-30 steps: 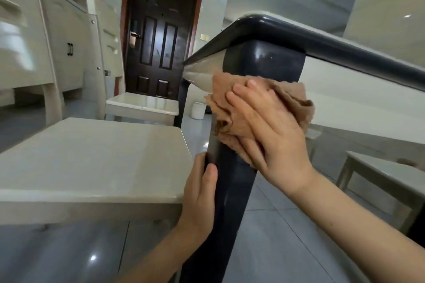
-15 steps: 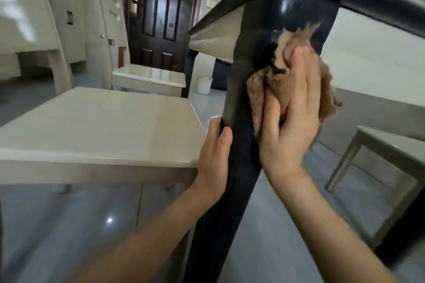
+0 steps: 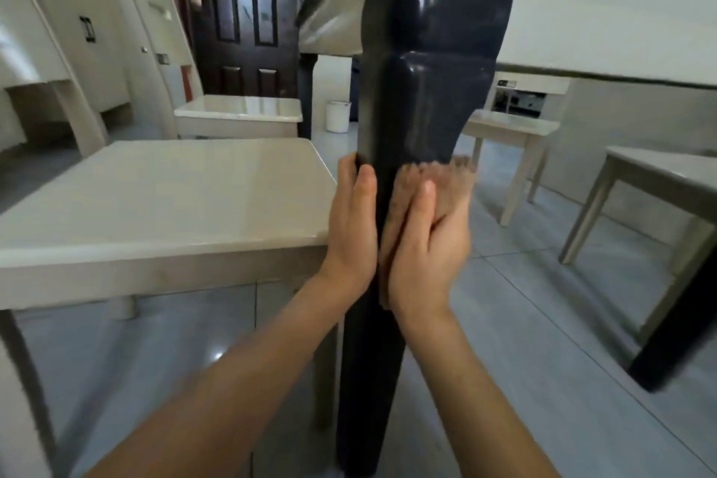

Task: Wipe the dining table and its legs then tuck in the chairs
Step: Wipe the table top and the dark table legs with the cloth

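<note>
Two grips on the glossy black leg [image 3: 423, 109]: left hand [image 3: 351, 229] bare, right hand [image 3: 426, 256] apparently clutching fuzzy cloth [image 3: 450, 182]

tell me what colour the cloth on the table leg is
Light brown; the fuzzy cloth lies against the glossy black table leg, shown in the head view.

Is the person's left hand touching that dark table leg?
Touching. The head view shows the left hand gripping the table leg, thumb on its front, fingers round its edge, no gap; the right hand holds the cloth against it.
</note>
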